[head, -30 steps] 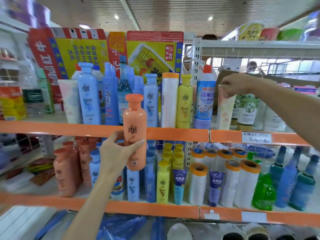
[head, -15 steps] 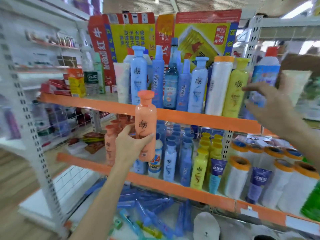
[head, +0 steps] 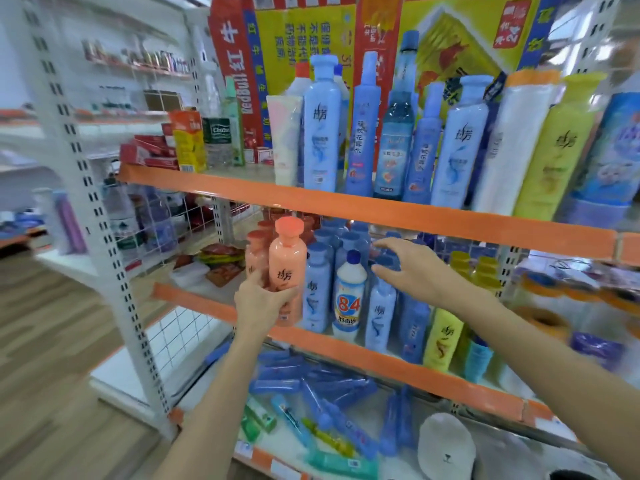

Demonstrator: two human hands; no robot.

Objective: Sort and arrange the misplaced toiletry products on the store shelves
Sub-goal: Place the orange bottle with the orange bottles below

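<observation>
Head view, nearest first: two bare forearms reach up from the bottom edge toward the middle shelf (head: pixel 346 344). The left hand (head: pixel 258 301) is clamped around the lower body of an orange bottle (head: pixel 286 271), thumb on one side and fingers wrapped across the front, holding it upright at the shelf's front edge, just beside more orange bottles (head: pixel 257 251) on its left. The right hand (head: pixel 412 271) holds nothing, its fingers spread and reaching among the caps of the blue bottles (head: pixel 317 289), beside a white "84" bottle (head: pixel 349 296) that looks misplaced in that row. The orange bottle is smooth, glossy plastic with a flared cap and dark lettering; it likely feels rigid and moderately heavy if full, and somewhat slippery, so a full grip around the waist suits it better than lifting by the cap. Farther up, the top shelf (head: pixel 381 211) carries tall blue, white and yellow bottles.
</observation>
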